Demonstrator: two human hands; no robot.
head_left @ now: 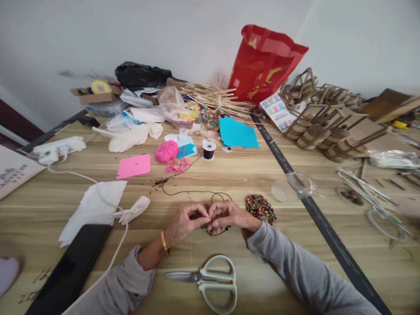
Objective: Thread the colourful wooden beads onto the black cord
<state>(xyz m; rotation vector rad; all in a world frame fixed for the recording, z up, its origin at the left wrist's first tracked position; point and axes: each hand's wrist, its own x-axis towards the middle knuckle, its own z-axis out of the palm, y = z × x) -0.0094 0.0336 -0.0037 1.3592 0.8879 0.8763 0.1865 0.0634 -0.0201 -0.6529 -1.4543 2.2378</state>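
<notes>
Hands [209,218] pinch narrowly at thin black cord [197,191] over small round multicoloured beads [210,227].

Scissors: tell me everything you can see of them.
The scissors have pale green handles with two large loops, seemingly plastic, and short silvery metal blades joined at a round pivot. The blades look closed. They lie flat on the wooden table, tips to the person's left and loops to the right, on the near side of the left hand and right hand. Neither hand touches them; only the table does. Any marking on the blades is too small to read.
</notes>
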